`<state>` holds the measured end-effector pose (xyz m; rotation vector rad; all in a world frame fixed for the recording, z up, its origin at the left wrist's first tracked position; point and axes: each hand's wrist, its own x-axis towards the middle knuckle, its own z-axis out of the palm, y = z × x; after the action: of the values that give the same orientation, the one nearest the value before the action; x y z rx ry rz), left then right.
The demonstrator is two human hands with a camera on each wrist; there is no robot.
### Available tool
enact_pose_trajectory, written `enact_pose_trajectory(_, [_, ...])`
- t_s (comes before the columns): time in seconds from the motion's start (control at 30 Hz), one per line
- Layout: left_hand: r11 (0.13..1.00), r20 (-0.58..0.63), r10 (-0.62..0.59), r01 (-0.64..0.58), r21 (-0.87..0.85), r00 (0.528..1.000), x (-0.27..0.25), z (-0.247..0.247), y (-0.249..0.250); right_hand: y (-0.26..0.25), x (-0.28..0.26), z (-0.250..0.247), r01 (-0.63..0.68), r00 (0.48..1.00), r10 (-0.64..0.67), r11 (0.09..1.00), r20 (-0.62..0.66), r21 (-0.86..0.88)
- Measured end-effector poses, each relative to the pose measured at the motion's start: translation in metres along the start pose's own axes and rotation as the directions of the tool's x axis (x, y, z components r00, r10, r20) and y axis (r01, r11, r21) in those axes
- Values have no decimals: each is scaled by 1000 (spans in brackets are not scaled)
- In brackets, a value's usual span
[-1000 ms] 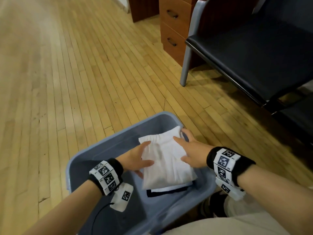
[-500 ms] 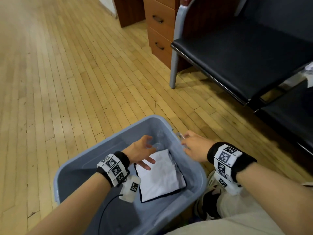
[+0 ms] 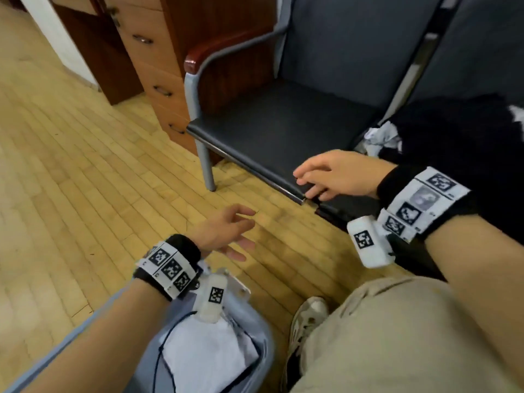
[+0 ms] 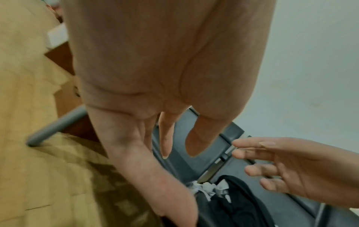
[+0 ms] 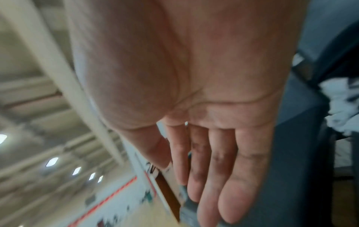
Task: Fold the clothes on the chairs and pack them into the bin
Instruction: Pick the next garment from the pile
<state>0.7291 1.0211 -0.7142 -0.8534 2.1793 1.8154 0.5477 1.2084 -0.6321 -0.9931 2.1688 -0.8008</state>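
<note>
The blue-grey bin (image 3: 265, 361) sits at the bottom of the head view with a folded white garment (image 3: 209, 353) lying in it. My left hand (image 3: 226, 232) hovers empty above the floor, just past the bin, fingers relaxed and spread. My right hand (image 3: 320, 177) is open over the front edge of the empty black chair seat (image 3: 272, 129), holding nothing. A heap of black clothes (image 3: 459, 129) with a crumpled white piece (image 3: 381, 137) lies on the neighbouring seat to the right, also seen as the black clothes (image 4: 233, 204) in the left wrist view.
A wooden drawer cabinet (image 3: 158, 61) stands left of the chair, whose grey metal leg (image 3: 207, 163) reaches the wood floor (image 3: 85, 180). My knee in beige trousers (image 3: 397, 336) and shoe (image 3: 306, 319) are beside the bin.
Both hands let go of the folded white garment, left the bin and rose toward the chairs. The view swung up and right, so the bin dropped to the bottom edge.
</note>
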Motion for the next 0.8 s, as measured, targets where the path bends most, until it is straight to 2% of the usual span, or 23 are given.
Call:
enact_pose_trajectory(0.07, [998,33,54,-55,6,998,11,21,30,22,-24,-43,-44,994,62,983,-95,177])
enact_pose_trajectory(0.13, [993,77,112,-114,15,991,22,46,58,55,-50,-79,-69,971,122,966,-205,250])
enact_pose_trajectory(0.3, [980,172,198,-200,-2,965,51,116,119,153,-113,-128,-155,860,310,915,-405,372])
enact_pose_trajectory(0.37, [978,208,205,-209,-1,957,60,147,136,186,-129,-137,-224,798,375,911,-471,346])
enact_pose_trajectory(0.47, [975,265,200,-218,38,943,70,191,153,221,-144,-149,-356,718,406,912,-565,204])
enact_pose_trajectory(0.63, [967,323,206,-242,75,923,88,240,186,254,-154,-160,-532,685,459,846,-566,41])
enact_pose_trajectory(0.8, [969,362,181,-229,96,915,98,277,204,284,-160,-161,-612,670,557,789,-490,61])
